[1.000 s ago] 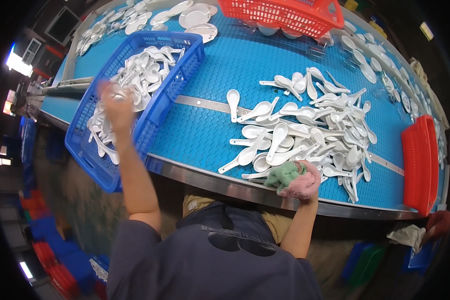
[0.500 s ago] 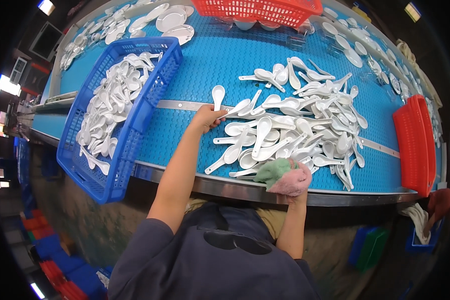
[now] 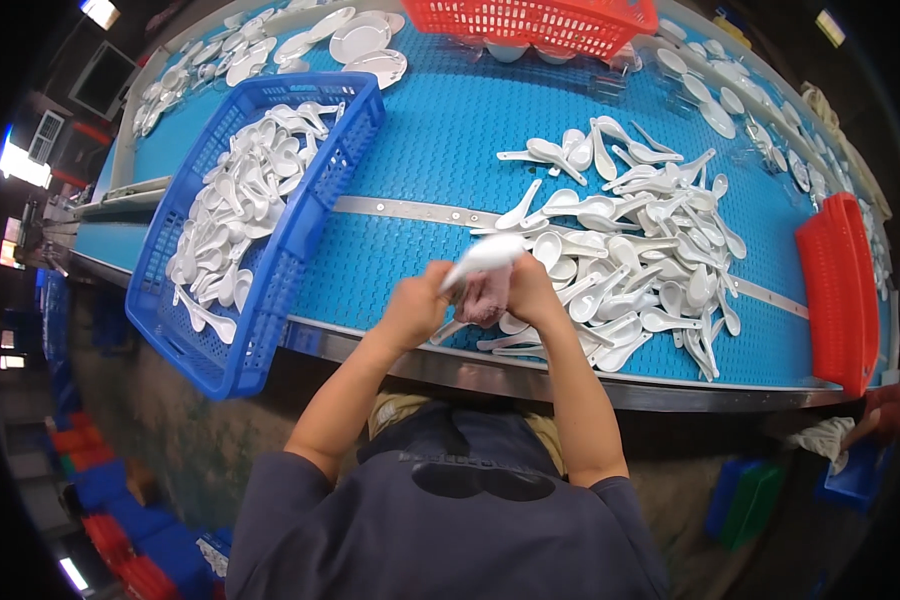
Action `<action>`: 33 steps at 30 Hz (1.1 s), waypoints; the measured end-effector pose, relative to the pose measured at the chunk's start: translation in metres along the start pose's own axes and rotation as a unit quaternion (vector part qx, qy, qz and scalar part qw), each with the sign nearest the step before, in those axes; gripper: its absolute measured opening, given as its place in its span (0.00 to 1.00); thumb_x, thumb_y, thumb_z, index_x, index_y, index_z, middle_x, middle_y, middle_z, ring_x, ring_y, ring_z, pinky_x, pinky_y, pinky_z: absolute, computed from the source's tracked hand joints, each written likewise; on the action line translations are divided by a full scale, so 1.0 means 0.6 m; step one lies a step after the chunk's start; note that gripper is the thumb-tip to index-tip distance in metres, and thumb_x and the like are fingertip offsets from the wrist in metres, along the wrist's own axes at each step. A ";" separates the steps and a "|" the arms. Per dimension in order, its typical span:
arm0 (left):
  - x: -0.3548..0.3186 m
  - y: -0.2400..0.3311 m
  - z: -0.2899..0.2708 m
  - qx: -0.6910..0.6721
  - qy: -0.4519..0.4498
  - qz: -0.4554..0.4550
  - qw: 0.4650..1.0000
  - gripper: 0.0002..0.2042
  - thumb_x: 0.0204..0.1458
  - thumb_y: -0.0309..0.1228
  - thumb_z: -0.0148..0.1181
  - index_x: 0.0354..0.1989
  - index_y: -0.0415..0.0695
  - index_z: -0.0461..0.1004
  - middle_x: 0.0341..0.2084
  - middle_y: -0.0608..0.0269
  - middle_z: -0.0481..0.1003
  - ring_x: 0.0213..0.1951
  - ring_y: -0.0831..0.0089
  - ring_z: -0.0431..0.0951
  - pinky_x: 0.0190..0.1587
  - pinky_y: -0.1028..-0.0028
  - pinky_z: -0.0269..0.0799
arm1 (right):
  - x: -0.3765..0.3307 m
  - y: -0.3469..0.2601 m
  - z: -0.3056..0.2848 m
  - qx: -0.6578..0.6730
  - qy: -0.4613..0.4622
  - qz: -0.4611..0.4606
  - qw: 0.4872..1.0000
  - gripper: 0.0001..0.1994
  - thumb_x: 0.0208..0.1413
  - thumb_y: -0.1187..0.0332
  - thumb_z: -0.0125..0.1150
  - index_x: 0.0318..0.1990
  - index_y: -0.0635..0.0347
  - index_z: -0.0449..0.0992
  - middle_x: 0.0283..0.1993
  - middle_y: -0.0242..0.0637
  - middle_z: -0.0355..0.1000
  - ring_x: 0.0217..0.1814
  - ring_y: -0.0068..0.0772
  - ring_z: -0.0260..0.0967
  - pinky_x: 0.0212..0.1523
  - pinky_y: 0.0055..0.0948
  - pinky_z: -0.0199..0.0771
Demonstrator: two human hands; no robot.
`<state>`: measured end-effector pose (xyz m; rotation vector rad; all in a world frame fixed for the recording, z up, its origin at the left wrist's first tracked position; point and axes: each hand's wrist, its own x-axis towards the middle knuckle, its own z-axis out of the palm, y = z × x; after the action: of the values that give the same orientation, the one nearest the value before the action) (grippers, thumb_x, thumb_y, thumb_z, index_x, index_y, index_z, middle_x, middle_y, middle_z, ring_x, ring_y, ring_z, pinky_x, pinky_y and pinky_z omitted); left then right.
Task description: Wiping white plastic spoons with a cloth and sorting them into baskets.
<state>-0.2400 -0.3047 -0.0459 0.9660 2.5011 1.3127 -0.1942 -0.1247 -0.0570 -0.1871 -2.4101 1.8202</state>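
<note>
Near the front edge of the blue belt, my two hands are close together. My left hand (image 3: 417, 302) is closed on a white spoon (image 3: 490, 252), blurred by motion, its bowl raised to the right. A pinkish cloth (image 3: 484, 302) is bunched in my right hand (image 3: 534, 290), just under the spoon. Whether the cloth touches the spoon is hard to see. Behind and to the right of my hands lies a loose pile of white spoons (image 3: 660, 215). To the left, a blue plastic basket (image 3: 307, 235) contains many more white spoons (image 3: 245, 190).
The textured blue belt (image 3: 440, 110) has a metal strip (image 3: 415, 210) across it. A red basket (image 3: 530, 18) stands at the far side, another red basket (image 3: 838, 300) at the right. White plates (image 3: 360, 38) lie at the far left. A metal edge (image 3: 450, 372) runs before me.
My left hand has lifted a spoon off the belt and drawn it nearer. My right hand with the cloth has moved left and up to meet it. The view has shifted slightly.
</note>
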 end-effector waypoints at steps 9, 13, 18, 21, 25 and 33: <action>-0.012 -0.014 0.013 -0.139 -0.007 -0.101 0.985 0.06 0.56 0.28 0.43 0.40 0.43 0.63 0.18 0.69 0.62 0.18 0.81 0.62 0.20 0.78 0.58 | -0.020 -0.012 -0.032 -0.078 0.098 -0.024 0.992 0.12 0.45 0.74 0.57 0.40 0.64 0.71 0.34 0.38 0.73 0.35 0.26 0.69 0.36 0.24 0.68; 0.001 -0.002 0.018 -0.312 -0.050 -0.178 0.932 0.06 0.57 0.29 0.43 0.41 0.44 0.63 0.16 0.73 0.59 0.16 0.85 0.56 0.18 0.81 0.51 | -0.030 0.040 -0.129 0.048 0.244 -0.049 0.967 0.15 0.54 0.72 0.47 0.50 0.64 0.65 0.46 0.39 0.68 0.42 0.32 0.67 0.43 0.24 0.68; -0.013 -0.013 -0.002 -0.514 -0.171 -0.263 0.798 0.11 0.57 0.31 0.43 0.47 0.44 0.61 0.18 0.74 0.60 0.16 0.86 0.54 0.18 0.83 0.49 | 0.000 -0.080 -0.118 0.314 0.138 -0.018 0.939 0.23 0.54 0.71 0.48 0.58 0.59 0.54 0.47 0.41 0.64 0.42 0.32 0.67 0.42 0.27 0.69; -0.016 0.017 0.007 -0.455 -0.183 -0.255 0.833 0.16 0.56 0.32 0.44 0.53 0.44 0.58 0.20 0.73 0.63 0.17 0.86 0.56 0.18 0.84 0.52 | 0.018 -0.095 -0.049 -0.356 0.161 -0.262 0.882 0.19 0.55 0.73 0.45 0.55 0.61 0.58 0.55 0.46 0.59 0.50 0.35 0.63 0.50 0.30 0.65; -0.012 0.017 -0.001 -0.385 -0.231 -0.229 0.864 0.21 0.56 0.36 0.47 0.56 0.44 0.56 0.26 0.73 0.64 0.21 0.87 0.60 0.22 0.85 0.58 | 0.036 -0.070 -0.050 -0.195 -0.093 -0.087 0.972 0.14 0.52 0.73 0.48 0.48 0.58 0.67 0.46 0.46 0.68 0.45 0.31 0.67 0.43 0.27 0.67; -0.008 0.030 -0.013 -0.585 -0.225 -0.263 0.733 0.08 0.57 0.34 0.45 0.42 0.46 0.62 0.18 0.74 0.60 0.15 0.87 0.52 0.17 0.84 0.48 | 0.043 0.001 -0.120 0.132 0.220 -0.106 0.961 0.19 0.50 0.72 0.53 0.50 0.64 0.63 0.40 0.41 0.71 0.37 0.32 0.70 0.38 0.22 0.71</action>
<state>-0.2313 -0.3055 -0.0277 0.1662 1.0023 1.6974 -0.2078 -0.0522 -0.0374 -0.2647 -1.7995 1.7549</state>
